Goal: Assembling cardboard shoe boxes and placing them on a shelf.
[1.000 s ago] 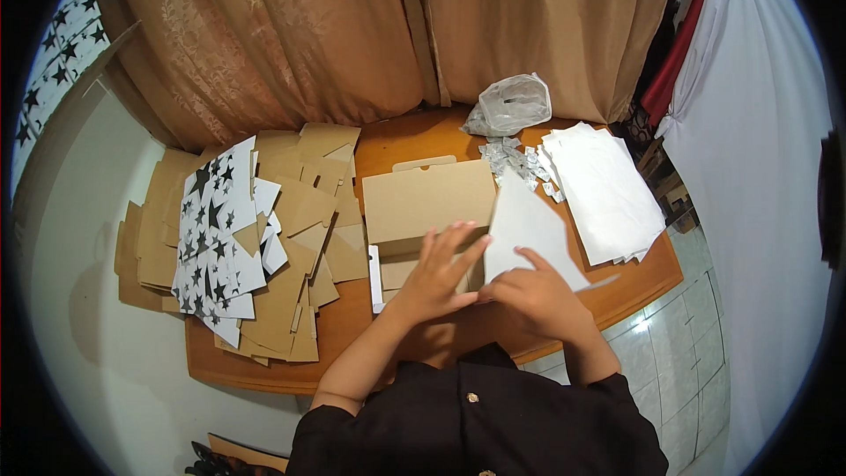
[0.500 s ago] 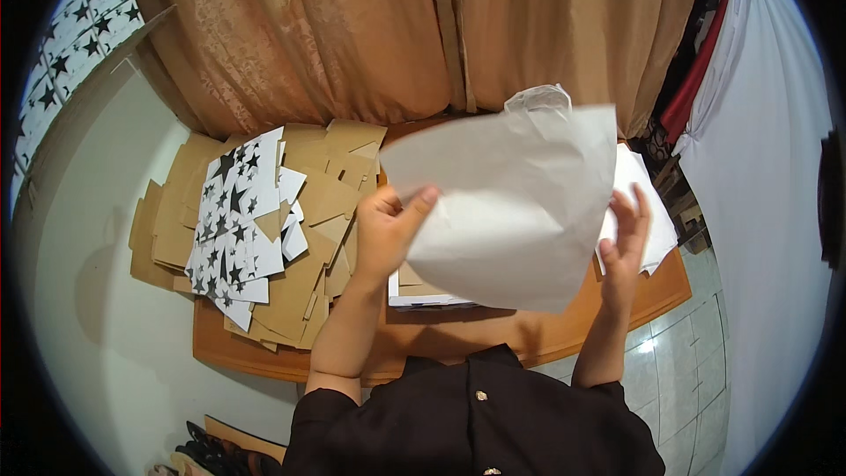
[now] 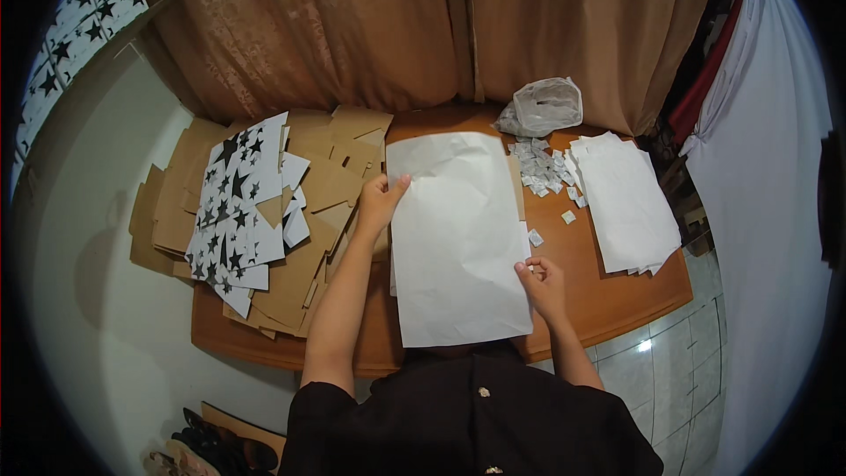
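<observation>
A large white sheet of paper (image 3: 458, 238) lies spread lengthwise over the middle of the wooden table (image 3: 608, 300), covering a cardboard box beneath it. My left hand (image 3: 381, 198) pinches the sheet's upper left edge. My right hand (image 3: 542, 282) grips its lower right edge. The sheet's near end hangs past the table's front edge toward my body.
A heap of flat brown cardboard pieces (image 3: 317, 211) and star-printed white cards (image 3: 238, 203) fills the table's left side. A stack of white sheets (image 3: 626, 203) lies at the right. Small white packets (image 3: 542, 172) and a clear plastic bag (image 3: 546, 106) sit at the back. Brown curtains hang behind.
A second ago my hands were on the cardboard box and a sheet beside it. I then lifted the white sheet up in the air, and now it lies flat over the box.
</observation>
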Tool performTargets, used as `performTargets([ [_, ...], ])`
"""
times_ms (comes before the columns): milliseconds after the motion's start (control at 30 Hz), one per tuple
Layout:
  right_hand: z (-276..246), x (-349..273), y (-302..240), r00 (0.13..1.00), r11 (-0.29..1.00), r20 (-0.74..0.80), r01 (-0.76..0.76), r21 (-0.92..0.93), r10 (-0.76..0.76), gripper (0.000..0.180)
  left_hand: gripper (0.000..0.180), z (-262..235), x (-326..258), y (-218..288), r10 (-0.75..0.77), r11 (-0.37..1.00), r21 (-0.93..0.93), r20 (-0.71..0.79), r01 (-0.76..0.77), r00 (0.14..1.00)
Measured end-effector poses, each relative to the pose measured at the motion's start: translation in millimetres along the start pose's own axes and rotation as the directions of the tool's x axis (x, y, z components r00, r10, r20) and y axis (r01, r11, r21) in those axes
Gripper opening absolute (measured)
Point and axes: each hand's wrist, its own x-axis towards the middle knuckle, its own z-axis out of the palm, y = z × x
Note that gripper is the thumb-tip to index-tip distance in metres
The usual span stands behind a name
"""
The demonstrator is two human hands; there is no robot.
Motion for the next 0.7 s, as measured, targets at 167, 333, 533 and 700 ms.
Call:
performTargets([
  [167, 8.2, -2.6, 20.0, 0.99, 0.898, -0.041, 0.106, -0.427, -0.136, 0.026, 0.034, 22.3, -9.8, -23.6, -0.038, 0.989, 0.143, 0.032, 0.033, 0.999],
  [333, 16.3, 3.9, 45.0, 0.926, 0.739, -0.249, 0.045, -0.673, -0.284, 0.024, 0.053, 45.3, -41.9, -22.2, 0.493, 0.402, 0.613, 0.481, -0.68, 0.725],
  [533, 15.2, 4.9, 41.7, 0.952, 0.694, -0.244, -0.049, -0.719, -0.185, 0.022, 0.047, 66.3, -75.6, -43.2, 0.083, 0.346, 0.312, 0.929, -0.885, 0.36],
  [700, 12.6, 7.3, 52.6, 0.929, 0.776, -0.309, -0.038, -0.629, -0.205, 0.025, 0.048, 72.1, -62.6, -69.2, -0.036, 0.468, 0.278, 0.954, -0.839, 0.296],
])
